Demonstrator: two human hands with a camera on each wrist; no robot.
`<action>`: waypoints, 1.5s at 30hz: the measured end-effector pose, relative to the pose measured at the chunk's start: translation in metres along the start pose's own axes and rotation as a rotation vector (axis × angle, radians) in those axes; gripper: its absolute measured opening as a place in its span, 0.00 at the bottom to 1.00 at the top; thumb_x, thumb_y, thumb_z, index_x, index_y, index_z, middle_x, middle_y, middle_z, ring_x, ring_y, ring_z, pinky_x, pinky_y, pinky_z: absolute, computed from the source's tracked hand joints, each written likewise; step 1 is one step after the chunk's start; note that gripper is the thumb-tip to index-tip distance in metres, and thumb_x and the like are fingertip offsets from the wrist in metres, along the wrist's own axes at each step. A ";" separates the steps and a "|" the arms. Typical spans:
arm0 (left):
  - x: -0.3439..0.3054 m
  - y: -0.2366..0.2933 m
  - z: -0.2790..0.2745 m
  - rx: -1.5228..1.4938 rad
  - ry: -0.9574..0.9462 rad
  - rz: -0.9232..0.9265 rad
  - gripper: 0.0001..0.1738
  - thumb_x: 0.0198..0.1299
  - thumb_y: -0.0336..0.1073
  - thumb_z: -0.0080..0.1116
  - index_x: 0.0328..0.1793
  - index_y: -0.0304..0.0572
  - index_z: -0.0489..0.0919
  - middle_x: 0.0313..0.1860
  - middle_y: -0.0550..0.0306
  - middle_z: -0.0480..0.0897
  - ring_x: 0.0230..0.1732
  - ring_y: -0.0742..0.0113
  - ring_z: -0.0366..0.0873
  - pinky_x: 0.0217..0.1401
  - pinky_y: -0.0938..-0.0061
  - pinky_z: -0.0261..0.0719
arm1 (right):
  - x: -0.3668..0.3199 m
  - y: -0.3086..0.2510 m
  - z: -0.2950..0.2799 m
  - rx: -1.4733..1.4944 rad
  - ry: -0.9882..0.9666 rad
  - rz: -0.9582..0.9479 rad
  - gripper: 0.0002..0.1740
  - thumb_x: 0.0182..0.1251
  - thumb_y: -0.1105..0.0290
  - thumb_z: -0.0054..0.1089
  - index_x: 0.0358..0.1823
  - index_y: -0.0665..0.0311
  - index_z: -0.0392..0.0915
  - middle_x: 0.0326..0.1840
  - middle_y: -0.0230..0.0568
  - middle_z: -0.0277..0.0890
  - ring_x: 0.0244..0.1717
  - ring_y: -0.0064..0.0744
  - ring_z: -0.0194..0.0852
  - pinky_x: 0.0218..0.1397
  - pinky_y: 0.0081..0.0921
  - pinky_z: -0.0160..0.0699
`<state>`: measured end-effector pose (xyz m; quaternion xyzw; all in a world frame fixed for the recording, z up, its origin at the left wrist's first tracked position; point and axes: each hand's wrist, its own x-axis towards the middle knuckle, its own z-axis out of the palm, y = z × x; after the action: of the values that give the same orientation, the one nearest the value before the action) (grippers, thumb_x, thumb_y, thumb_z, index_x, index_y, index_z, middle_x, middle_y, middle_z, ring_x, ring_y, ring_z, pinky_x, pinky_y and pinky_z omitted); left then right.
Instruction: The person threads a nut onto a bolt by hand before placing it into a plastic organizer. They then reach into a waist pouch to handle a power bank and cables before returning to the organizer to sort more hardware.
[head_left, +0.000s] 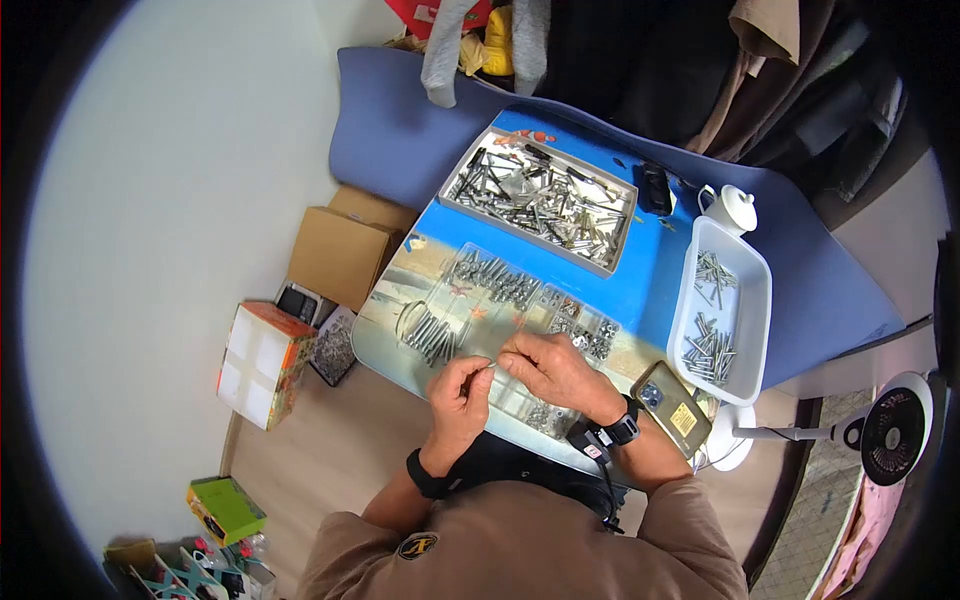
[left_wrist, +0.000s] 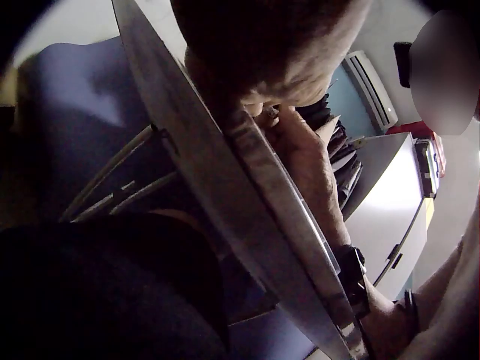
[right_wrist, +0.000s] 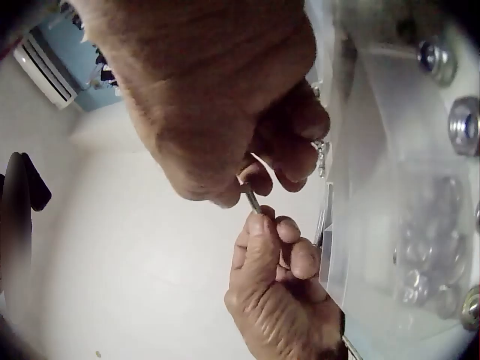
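Observation:
Both hands meet above the near edge of the table. The left hand pinches one end of a thin metal screw between thumb and fingers. At its other end, the right hand has its thumb and fingertips closed round the screw; what they cover there is hidden. Under the hands lies a clear compartment box with nuts in it. Long screws lie in a section left of the hands, and more bolts fill the section beyond. In the left wrist view the left hand is dark and hides its fingertips.
A shallow tray of mixed screws stands at the back of the table. On the right are a white bin with two groups of screws, a phone, a lidded white cup and a small fan. Cardboard boxes stand left of the table.

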<state>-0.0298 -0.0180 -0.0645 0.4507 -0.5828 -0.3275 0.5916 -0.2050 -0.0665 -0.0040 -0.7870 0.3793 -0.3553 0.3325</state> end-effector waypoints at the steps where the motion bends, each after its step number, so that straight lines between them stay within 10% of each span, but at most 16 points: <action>1: -0.001 -0.001 0.000 0.029 0.011 0.016 0.06 0.67 0.28 0.64 0.46 0.33 0.81 0.33 0.63 0.80 0.31 0.80 0.73 0.34 0.82 0.72 | 0.000 -0.003 -0.005 0.014 -0.043 0.025 0.09 0.70 0.67 0.63 0.40 0.67 0.78 0.27 0.53 0.78 0.28 0.55 0.79 0.30 0.42 0.76; 45: -0.001 -0.002 0.002 0.011 -0.037 -0.080 0.07 0.71 0.34 0.60 0.46 0.38 0.77 0.30 0.71 0.72 0.28 0.84 0.64 0.30 0.85 0.62 | -0.003 0.007 -0.013 -0.023 -0.080 -0.068 0.16 0.74 0.58 0.57 0.36 0.65 0.79 0.26 0.53 0.77 0.28 0.58 0.76 0.33 0.47 0.73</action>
<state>-0.0316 -0.0178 -0.0673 0.4709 -0.5767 -0.3560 0.5647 -0.2193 -0.0706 -0.0036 -0.8168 0.3427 -0.3302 0.3262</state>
